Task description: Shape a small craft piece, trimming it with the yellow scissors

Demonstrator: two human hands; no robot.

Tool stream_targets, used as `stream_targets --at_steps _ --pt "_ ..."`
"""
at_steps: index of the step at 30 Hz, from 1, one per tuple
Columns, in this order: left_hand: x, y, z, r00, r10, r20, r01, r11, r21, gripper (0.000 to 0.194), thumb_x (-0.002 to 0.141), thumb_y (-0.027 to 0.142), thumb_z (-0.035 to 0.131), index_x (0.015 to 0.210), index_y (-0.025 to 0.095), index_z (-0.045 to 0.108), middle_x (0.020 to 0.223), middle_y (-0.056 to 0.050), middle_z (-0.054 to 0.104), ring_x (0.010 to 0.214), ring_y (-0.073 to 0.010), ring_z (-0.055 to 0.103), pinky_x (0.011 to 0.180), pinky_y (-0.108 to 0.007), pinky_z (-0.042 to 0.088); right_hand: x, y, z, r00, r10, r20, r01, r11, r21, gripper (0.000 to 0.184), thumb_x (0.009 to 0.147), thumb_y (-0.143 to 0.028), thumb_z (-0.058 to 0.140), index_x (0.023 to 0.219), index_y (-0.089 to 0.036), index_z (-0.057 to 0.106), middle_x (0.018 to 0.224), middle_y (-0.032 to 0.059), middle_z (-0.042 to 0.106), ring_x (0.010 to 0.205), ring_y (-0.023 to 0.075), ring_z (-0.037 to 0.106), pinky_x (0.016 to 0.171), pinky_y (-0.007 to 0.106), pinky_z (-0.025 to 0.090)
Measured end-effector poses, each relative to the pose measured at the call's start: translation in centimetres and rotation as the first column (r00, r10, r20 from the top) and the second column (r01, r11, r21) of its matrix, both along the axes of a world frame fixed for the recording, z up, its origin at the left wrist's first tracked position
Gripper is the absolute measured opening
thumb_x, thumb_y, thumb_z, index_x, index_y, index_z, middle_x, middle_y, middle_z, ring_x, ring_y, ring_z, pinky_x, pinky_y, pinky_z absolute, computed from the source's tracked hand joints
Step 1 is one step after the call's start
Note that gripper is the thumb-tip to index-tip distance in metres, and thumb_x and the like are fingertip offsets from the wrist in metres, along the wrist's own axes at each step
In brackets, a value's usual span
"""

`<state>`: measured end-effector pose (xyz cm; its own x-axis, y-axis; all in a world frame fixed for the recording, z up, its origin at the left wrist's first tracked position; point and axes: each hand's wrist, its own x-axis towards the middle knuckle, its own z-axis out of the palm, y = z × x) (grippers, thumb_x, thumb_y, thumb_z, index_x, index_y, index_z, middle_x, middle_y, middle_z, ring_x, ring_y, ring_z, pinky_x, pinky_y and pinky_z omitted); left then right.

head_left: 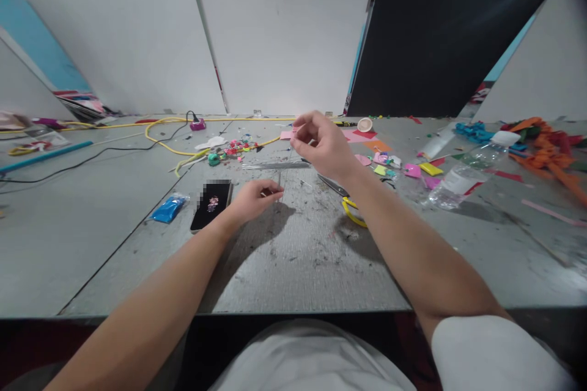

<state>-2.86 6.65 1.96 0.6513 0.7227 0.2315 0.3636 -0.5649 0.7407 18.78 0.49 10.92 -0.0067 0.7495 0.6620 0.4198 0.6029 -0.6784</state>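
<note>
My left hand [257,200] is low over the table, thumb and forefinger pinched on a thin, greyish wire-like stick [279,179] that points up. Raised farther forward, my right hand [323,145] has its fingers curled and thumb and fingertips close together; anything between them is too small to make out. Beyond its fingertips shows a pink paper piece [287,135]. A bundle of thin, straight wire-like sticks [275,165] lies on the table between the hands. Scissors with yellow handles [352,212] rest partly hidden under my right forearm.
To the left are a phone [211,204] and a blue packet [169,208]. On the right stands a clear plastic bottle [472,174], with colourful packets [430,169] and orange strips [548,146] around it. Yellow cable [169,148] and upright panels [284,43] are at the back.
</note>
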Motion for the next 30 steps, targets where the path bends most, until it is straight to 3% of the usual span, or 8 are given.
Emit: stream_targets --at_steps 7,12,19,25,27,30 --pt "0.0 0.0 0.0 1.000 -0.024 0.004 0.024 1.000 -0.020 0.023 0.086 0.039 0.068 0.088 0.017 0.075 0.078 -0.003 0.072 0.071 -0.0142 0.061 0.065 -0.026 0.049 -0.8 0.9 -1.4 0.997 0.008 0.081 -0.002 0.998 -0.068 0.013 0.084 -0.030 0.065 0.091 -0.021 0.060 0.085 0.0019 0.067 0.076 0.0150 0.060 0.072 0.031 0.050" --pt "0.1 0.2 -0.1 1.000 -0.023 0.010 0.023 1.000 -0.005 0.026 0.085 0.042 0.068 0.086 0.017 0.075 0.080 -0.004 0.073 0.073 -0.0152 0.062 0.066 -0.025 0.050 -1.3 1.5 -2.6 0.997 -0.017 0.075 0.027 0.990 -0.135 0.014 0.083 -0.032 0.064 0.090 -0.020 0.061 0.084 0.0024 0.068 0.076 0.0157 0.060 0.074 0.031 0.050" --pt "0.1 0.2 -0.2 0.999 -0.029 0.024 0.030 0.999 -0.032 0.024 0.084 0.041 0.068 0.084 0.017 0.072 0.078 -0.003 0.071 0.072 -0.0146 0.061 0.065 -0.025 0.050 -2.2 2.1 -3.9 0.996 0.042 0.075 -0.025 0.976 -0.218 0.010 0.086 -0.031 0.058 0.087 -0.020 0.059 0.081 0.0028 0.068 0.075 0.0164 0.061 0.071 0.030 0.049" --pt "0.0 0.1 0.0 1.000 -0.024 0.004 0.024 1.000 -0.018 0.023 0.085 0.040 0.066 0.081 0.017 0.069 0.077 -0.003 0.068 0.072 -0.0147 0.060 0.066 -0.026 0.048 -0.2 3.0 -4.8 0.979 0.011 0.205 0.034 0.976 -0.214 0.031 0.096 -0.047 0.055 0.094 -0.018 0.065 0.085 0.0041 0.070 0.075 0.0162 0.061 0.072 0.028 0.046" --pt "0.0 0.2 0.1 1.000 -0.009 -0.015 0.009 1.000 0.000 0.022 0.086 0.038 0.065 0.082 0.017 0.069 0.077 -0.003 0.069 0.071 -0.0146 0.060 0.066 -0.026 0.048 1.2 3.6 -5.6 0.938 -0.040 0.345 0.132 0.959 -0.249 0.032 0.100 -0.044 0.050 0.098 -0.017 0.068 0.089 0.0053 0.072 0.078 0.0165 0.062 0.072 0.027 0.045" --pt "0.0 0.3 0.1 0.999 0.003 -0.046 -0.002 1.000 0.021 0.021 0.087 0.037 0.065 0.080 0.018 0.069 0.074 -0.002 0.068 0.068 -0.0144 0.059 0.067 -0.027 0.047 3.2 4.6 -7.0 0.742 -0.008 0.671 0.315 0.887 -0.338 0.022 0.097 -0.024 0.057 0.110 -0.016 0.073 0.102 0.0084 0.076 0.088 0.0174 0.065 0.077 0.025 0.044"
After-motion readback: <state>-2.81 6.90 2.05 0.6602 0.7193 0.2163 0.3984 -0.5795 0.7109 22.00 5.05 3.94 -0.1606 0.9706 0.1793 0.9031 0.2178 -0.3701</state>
